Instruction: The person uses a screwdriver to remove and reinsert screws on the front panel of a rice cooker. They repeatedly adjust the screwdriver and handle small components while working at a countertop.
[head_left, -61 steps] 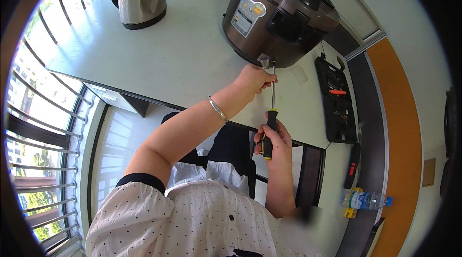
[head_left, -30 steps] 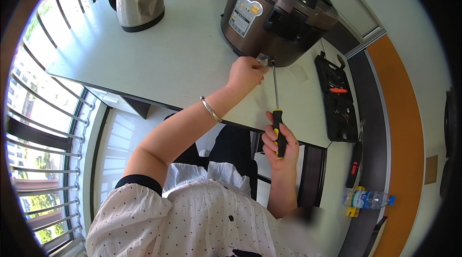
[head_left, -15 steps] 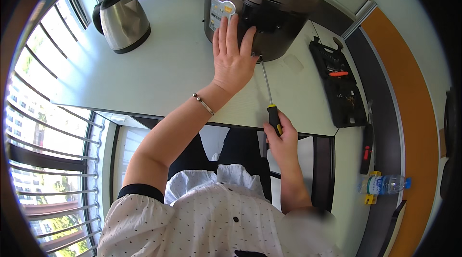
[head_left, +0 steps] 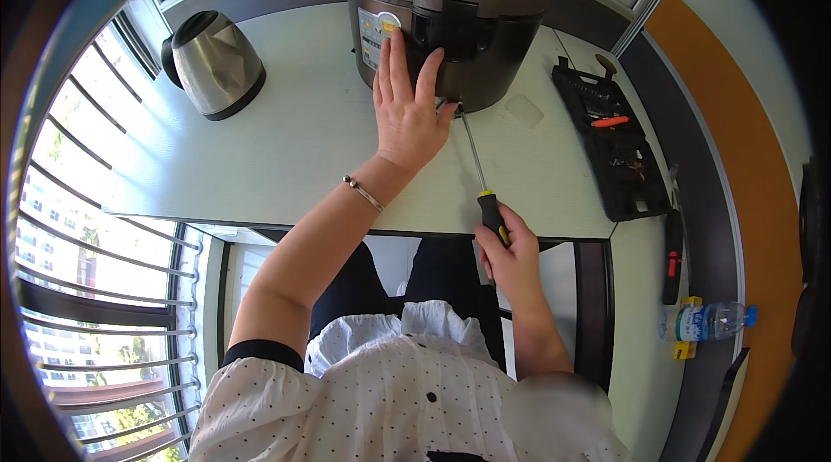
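A brown rice cooker (head_left: 498,72) with a dark handle stands at the back of the table. My left hand (head_left: 407,120) rests against its front, fingers spread over a label, with the thumb beside a small part at the base. In my right hand (head_left: 517,263), near the table's front edge, is a screwdriver (head_left: 491,215) with a black and yellow handle. Its long shaft points up and slightly left, and the tip reaches the cooker's lower front by my left thumb. What exactly the tip touches is too small to tell.
A steel kettle (head_left: 218,68) stands at the back left. To the right lies an open black tool case (head_left: 613,169) with an orange tool (head_left: 609,122). Further right are a black and red cutter-like tool (head_left: 673,263) and a plastic bottle (head_left: 714,322). Barred windows line the left.
The view has shifted a little, so the cooker and kettle sit slightly differently in the picture. Both hands keep their places, and the screwdriver tip stays at the cooker's base.
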{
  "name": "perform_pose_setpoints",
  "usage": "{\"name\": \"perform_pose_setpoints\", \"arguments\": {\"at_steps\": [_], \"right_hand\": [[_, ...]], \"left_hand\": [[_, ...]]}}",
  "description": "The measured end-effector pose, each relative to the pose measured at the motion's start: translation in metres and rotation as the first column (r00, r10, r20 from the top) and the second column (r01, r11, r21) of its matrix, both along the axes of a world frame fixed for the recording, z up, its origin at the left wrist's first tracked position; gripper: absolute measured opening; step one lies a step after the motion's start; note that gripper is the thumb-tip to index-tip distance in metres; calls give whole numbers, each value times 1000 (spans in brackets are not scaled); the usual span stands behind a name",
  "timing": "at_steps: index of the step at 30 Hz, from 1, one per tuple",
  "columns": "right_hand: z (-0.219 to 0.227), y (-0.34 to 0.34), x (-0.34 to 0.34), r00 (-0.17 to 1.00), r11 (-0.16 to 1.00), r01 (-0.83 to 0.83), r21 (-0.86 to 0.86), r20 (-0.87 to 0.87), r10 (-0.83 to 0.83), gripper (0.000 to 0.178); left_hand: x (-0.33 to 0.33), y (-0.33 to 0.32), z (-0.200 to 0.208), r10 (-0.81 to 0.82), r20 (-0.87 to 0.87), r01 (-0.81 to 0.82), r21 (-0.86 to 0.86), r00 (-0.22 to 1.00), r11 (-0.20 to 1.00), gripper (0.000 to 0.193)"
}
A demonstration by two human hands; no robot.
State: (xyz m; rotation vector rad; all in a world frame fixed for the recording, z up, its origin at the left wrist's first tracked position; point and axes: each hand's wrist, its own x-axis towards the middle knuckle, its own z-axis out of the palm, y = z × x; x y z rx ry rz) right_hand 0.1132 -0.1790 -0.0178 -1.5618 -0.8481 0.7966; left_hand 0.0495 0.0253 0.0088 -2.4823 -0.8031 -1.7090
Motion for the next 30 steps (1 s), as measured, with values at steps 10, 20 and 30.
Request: {"name": "perform_pose_setpoints", "arguments": {"at_steps": [10,20,30], "right_hand": [[8,-3,4,913,992,-14,125,-403,64,27],[6,-5,1,953,993,-1,121,-300,38,28],[2,-1,2,951,992,-52,114,-298,84,36]], "left_hand": [[1,-1,0,19,-7,-19,-13,1000,1000,76],[-9,-8,-1,7,-16,-8,-32,1000,999,70],[-24,-24,-11,-245,5,245,-12,970,970,13]]}}
